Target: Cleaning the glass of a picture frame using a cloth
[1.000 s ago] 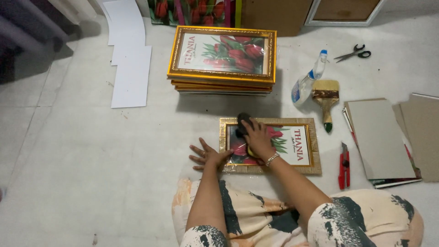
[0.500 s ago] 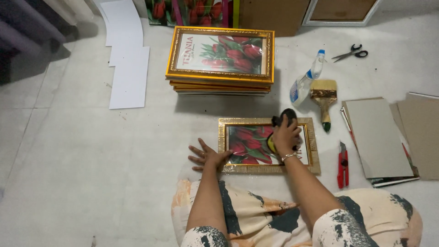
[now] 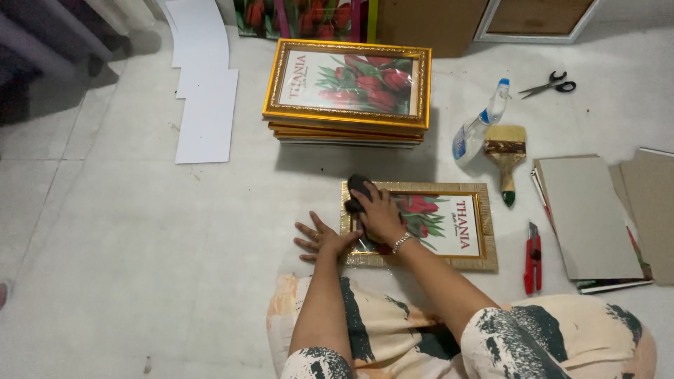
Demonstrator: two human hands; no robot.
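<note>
right hand point(image 3: 380, 214) grips dark cloth point(image 3: 357, 191) | on gold-framed picture point(image 3: 463, 261) | left hand point(image 3: 324, 239) steadies

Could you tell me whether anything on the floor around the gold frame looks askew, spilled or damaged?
Nothing stands out as spilled or broken. The spray bottle lies on its side beside the paintbrush, with no puddle visible. The stack of gold frames sits slightly uneven. The right hand presses a dark cloth on the gold frame; the left hand steadies its edge.

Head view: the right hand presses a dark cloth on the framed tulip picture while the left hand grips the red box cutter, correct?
Not quite. In the head view the right hand does press the dark cloth on the framed tulip picture, but the left hand lies flat at the frame's left edge. The red box cutter lies untouched on the floor.
</note>
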